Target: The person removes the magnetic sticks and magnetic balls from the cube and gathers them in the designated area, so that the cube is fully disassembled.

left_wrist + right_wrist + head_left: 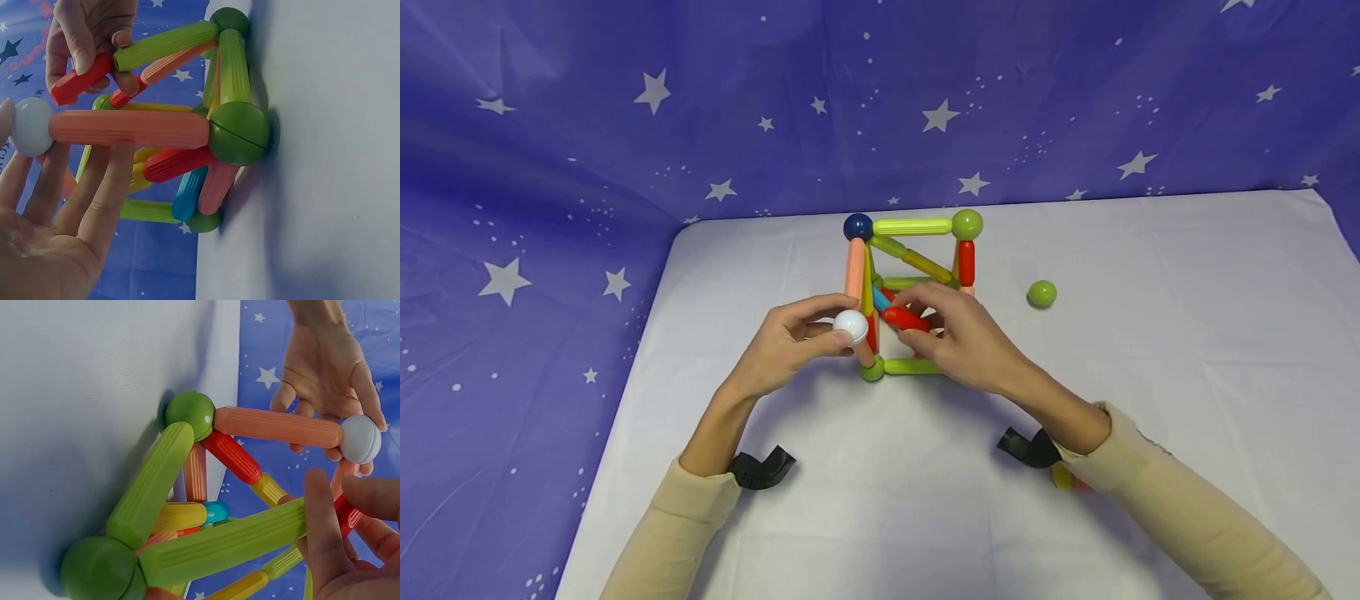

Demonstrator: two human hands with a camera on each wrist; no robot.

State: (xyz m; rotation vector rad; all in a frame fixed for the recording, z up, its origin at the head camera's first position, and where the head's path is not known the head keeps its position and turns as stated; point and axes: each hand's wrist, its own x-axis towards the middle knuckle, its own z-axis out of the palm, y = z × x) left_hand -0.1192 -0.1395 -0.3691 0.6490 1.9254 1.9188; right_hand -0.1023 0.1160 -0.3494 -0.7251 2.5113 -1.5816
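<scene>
A frame of coloured rods and balls stands on the table. At its near left corner my left hand [793,343] pinches a white ball [850,325] between thumb and fingers. The ball sits on top of an upright salmon-orange rod [131,129], whose lower end meets a green ball [239,133]. My right hand [966,337] pinches a short red rod [907,318] inside the frame's near side. In the left wrist view, that red rod touches the upper end of a slanting green rod [169,45]. The right hand hides the frame's near right corner in the head view.
A loose green ball [1042,293] lies right of the frame. Under the right sleeve, a yellow piece [1063,476] partly shows. A dark blue ball [857,227] and a large green ball [967,224] top the far corners. A starry purple cloth [880,100] hangs behind the white table [1187,333].
</scene>
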